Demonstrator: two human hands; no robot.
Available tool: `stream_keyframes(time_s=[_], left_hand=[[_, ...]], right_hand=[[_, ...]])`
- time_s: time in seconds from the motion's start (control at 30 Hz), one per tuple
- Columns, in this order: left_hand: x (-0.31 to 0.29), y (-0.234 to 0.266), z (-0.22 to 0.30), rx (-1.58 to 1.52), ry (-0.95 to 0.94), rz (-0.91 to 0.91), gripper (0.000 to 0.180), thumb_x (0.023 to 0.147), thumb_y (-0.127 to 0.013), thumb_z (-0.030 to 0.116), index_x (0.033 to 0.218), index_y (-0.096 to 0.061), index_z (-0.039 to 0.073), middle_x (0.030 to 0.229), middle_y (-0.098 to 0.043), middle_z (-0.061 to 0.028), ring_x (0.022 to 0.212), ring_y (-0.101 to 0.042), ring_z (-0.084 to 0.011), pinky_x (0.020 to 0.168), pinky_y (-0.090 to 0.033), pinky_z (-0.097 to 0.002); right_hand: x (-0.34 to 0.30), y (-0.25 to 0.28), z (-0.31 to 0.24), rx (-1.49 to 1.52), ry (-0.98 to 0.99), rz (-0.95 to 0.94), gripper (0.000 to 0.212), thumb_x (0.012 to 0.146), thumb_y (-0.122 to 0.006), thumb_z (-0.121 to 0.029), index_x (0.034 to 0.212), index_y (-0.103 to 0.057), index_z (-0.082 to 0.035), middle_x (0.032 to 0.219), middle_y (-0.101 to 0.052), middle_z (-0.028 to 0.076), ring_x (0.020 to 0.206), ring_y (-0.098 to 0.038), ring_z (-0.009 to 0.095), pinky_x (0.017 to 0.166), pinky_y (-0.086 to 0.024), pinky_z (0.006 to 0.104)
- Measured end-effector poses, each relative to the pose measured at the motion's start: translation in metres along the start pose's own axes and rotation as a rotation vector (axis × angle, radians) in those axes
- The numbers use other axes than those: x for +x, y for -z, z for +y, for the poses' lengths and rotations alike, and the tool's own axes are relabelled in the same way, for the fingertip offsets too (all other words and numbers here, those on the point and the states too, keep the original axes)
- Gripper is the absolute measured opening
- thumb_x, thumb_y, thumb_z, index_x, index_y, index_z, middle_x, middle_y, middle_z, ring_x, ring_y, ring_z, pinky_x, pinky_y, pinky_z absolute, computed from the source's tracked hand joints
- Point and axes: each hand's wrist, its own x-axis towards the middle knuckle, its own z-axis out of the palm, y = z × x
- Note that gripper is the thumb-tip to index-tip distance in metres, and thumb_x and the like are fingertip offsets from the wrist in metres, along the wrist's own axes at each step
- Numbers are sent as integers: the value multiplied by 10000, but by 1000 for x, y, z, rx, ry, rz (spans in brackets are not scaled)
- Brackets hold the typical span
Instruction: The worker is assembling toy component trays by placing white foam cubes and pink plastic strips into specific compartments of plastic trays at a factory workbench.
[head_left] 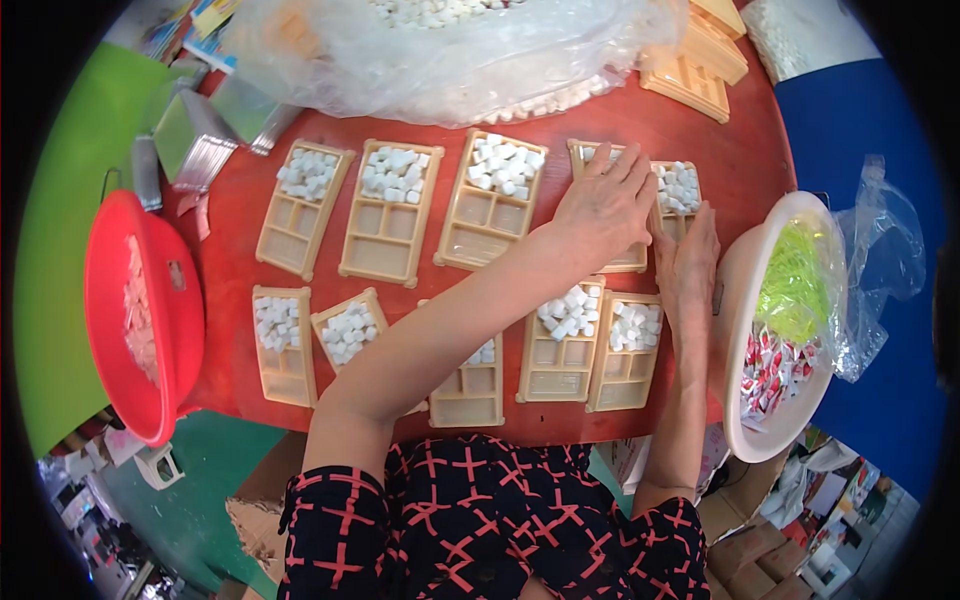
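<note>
Reaching loosely spread, the left hand (608,200) partly covers one tray (628,262); the right hand (690,258), also unclenched, borders another tray (675,227), perhaps for steadying them.

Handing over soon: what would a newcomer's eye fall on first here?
The two rows of beige trays with white cubes across the red table. Then the red basin at the left and the white basin at the right with bright green strands.

Red table (228,275) over green floor (215,490), white stool (151,457) lower left, cardboard boxes (748,552) lower right
</note>
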Motion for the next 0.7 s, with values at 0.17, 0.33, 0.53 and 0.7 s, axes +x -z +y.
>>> stream_keyframes(time_s=[0.17,0.33,0.53,0.7], left_hand=[[-7,6,-14,47,1,-89,659,761,-652,352,1239,-451,-55,1317,-441,-166,1284,-347,-298,1048,-292,-441],[-7,6,-15,67,-21,-47,678,747,-665,352,1237,-451,-66,1299,-451,-180,1276,-357,-304,1050,-284,-439],[-7,4,-15,73,-31,-18,658,752,-663,334,1231,-457,-69,1293,-458,-189,1276,-359,-311,1051,-278,-446],[-7,1,-15,144,-43,-23,599,759,-646,337,1184,-509,-63,1282,-476,-184,1274,-362,-317,1050,-275,-460]], right_hand=[[9,10,-24,43,-18,-69,710,819,-619,-145,1363,-220,75,1356,-321,318,1272,-313,436,1033,-302,451],[37,11,-19,-84,205,87,699,824,-616,-148,1383,-232,21,1417,-267,265,1320,-253,413,1057,-281,435],[62,-15,5,166,355,-60,435,855,-542,-40,1283,-466,-40,1385,-390,175,1317,-303,364,1041,-318,421],[67,-29,11,77,410,52,378,910,-505,-125,1269,-478,-9,1369,-408,186,1316,-308,358,1050,-300,426]])
